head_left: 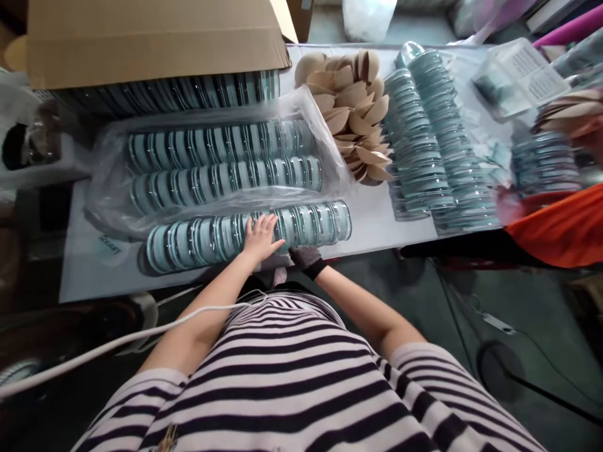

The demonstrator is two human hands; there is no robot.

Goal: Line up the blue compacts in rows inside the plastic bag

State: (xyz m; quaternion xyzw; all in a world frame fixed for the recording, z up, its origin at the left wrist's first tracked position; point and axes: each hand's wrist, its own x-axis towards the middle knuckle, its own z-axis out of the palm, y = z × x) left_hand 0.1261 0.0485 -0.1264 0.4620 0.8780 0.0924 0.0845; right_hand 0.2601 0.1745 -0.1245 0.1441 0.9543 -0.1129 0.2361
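Observation:
A long row of nested clear, round plastic pieces (pixel 207 242) lies on its side along the table's front edge. My bare left hand (pixel 260 238) rests on the middle of this row, its fingers spread and thumb out to the right. My right hand (pixel 306 256), in a dark dotted glove, is just right of it at the table edge, close under the row. Its fingers are dark and partly hidden, so their grip does not show. Behind, two similar rows (pixel 226 179) lie in a clear plastic bag (pixel 325 135).
A cardboard box (pixel 155 37) with more rows stands at the back left. Right of the bag are a pile of beige cup-shaped pieces (pixel 351 107) and stacked clear pieces (pixel 424 144). An orange cloth (pixel 560 229) and another person's hand (pixel 586 135) are at right. A white cable (pixel 141 336) crosses my left arm.

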